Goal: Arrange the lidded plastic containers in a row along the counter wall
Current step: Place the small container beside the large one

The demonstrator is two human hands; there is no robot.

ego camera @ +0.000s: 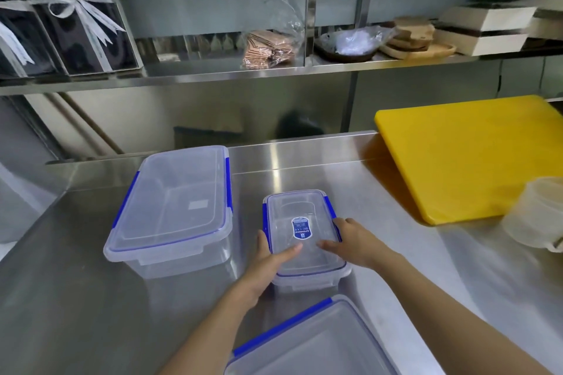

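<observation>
A small clear lidded container with blue clips and a blue label sits in the middle of the steel counter. My left hand grips its left side, thumb on the lid. My right hand holds its right side, thumb also on the lid. A large clear lidded container with blue clips stands to the left, its far end close to the counter's back wall. Another large lidded container lies at the bottom edge of view, partly cut off.
A yellow cutting board leans at the back right. A pale round tub stands at the right edge. A steel shelf above holds dark gift boxes, bagged items, wooden plates and white boxes.
</observation>
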